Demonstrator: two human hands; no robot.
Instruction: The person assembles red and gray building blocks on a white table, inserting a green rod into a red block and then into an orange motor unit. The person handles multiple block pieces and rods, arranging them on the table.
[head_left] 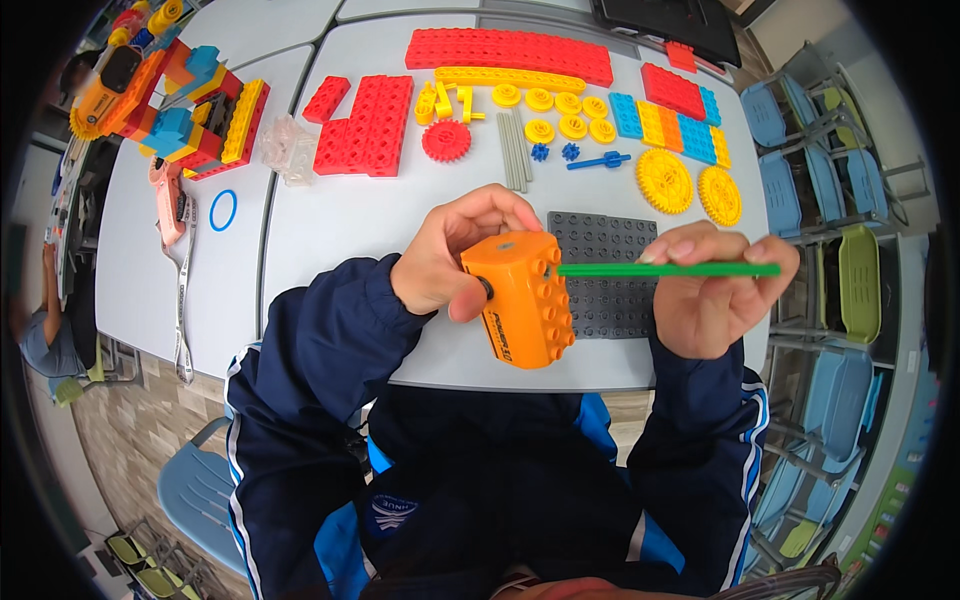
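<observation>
An orange motor block [518, 300] with studs along its right side is gripped by my left hand [450, 250] above the table's near edge. My right hand [715, 290] pinches a long green axle rod [670, 269], held level. The rod's left tip meets the studded side of the block near its top; whether it sits in a hole I cannot tell. Behind and below both hands lie dark grey studded plates [605, 235], partly hidden by the block and my right hand.
Red beams [508, 55], yellow pulley wheels [540, 131], grey rods [515, 150], yellow gears [665, 181] and a red gear [446, 141] lie farther back on the white table. At left stand a built brick model [190, 110], clear pieces [288, 150] and a lanyard [183, 290].
</observation>
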